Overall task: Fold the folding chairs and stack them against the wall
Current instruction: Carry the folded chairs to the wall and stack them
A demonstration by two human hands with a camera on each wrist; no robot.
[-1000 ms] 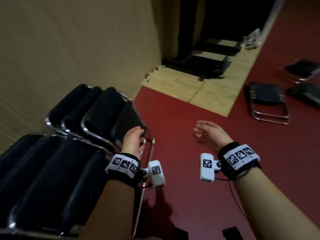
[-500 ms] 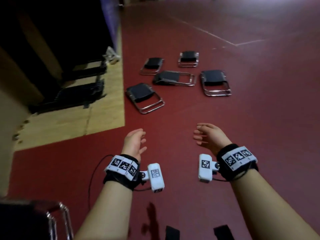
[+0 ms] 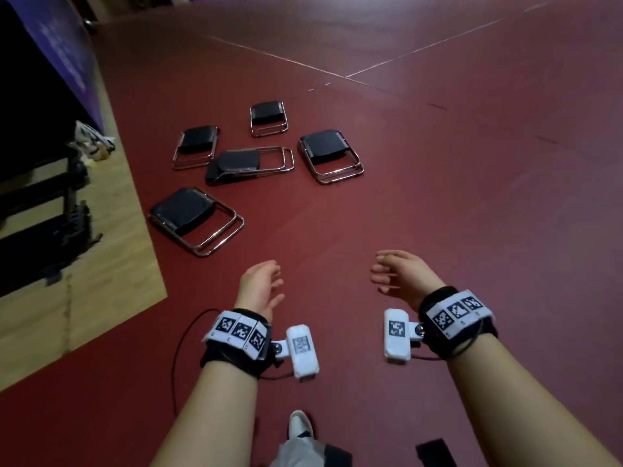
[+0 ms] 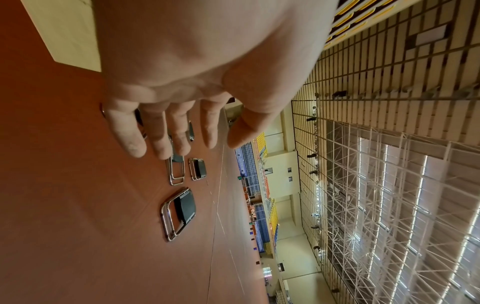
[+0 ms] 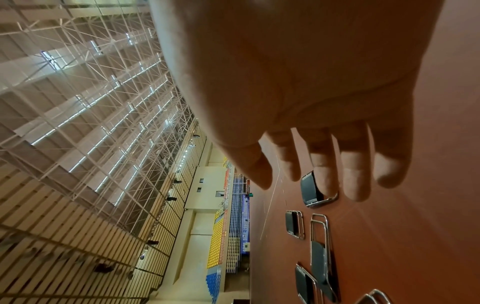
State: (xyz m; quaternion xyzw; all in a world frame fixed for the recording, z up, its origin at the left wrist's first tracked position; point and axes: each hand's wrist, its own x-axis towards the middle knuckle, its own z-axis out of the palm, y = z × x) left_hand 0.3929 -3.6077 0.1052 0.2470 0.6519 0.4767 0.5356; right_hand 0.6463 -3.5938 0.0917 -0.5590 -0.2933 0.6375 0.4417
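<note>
Both my hands hang free in front of me above the red floor [image 3: 438, 197], and neither one holds anything. My left hand [image 3: 259, 286] is slack, fingers [image 4: 161, 133] spread a little and only lightly bent, thumb apart from them. My right hand [image 3: 401, 274] is the same: fingers [image 5: 353, 176] loose and fanned, thumb off to the side, palm turned inward toward the other hand. Five folded chairs lie flat on the floor ahead of me, well apart from my hands. The nearest chair [image 3: 195, 219] lies ahead and to my left, close to the edge where the red floor meets a strip of pale wood flooring [image 3: 101, 264]. Beyond it, the middle chair [image 3: 247, 165] lies crosswise. The left chair [image 3: 197, 144] sits just beside it on the wood-floor side, and the right chair [image 3: 328, 155] lies just beside it on the other side, at an angle. The far chair [image 3: 268, 117] lies farthest out, behind the middle one. All have black seats and chrome tube frames. I cannot tell whether any of them touch. White lines [image 3: 337, 74] cross the floor farther out. At the floor's left edge stands a dark stage-like block [image 3: 33, 96] with a purple banner [image 3: 64, 55] on its side. My shoe [image 3: 300, 426] shows at the bottom of the head view.
</note>
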